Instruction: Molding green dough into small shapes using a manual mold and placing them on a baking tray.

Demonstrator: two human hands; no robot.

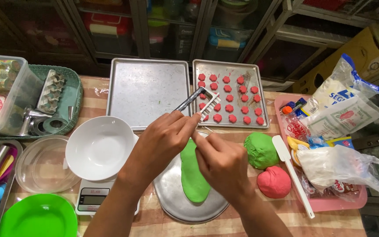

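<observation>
Hands meet over the middle of the tabletop (330, 219). Left hand (163, 142) has its grip clamped around the handle end of a metal crimper tool (198, 102), whose long axis runs up and to the right from that grip, toward the tray of red cookies (251, 70). Right hand (222, 162) sits just right of it, fingers pinched together near the tool's base; can't tell what they're pinching. Directly below both grips lies a strip of green dough (193, 175) on a round metal plate (176, 206), long axis running toward the body. Striped cloth surface, glass-door cabinets behind.
</observation>
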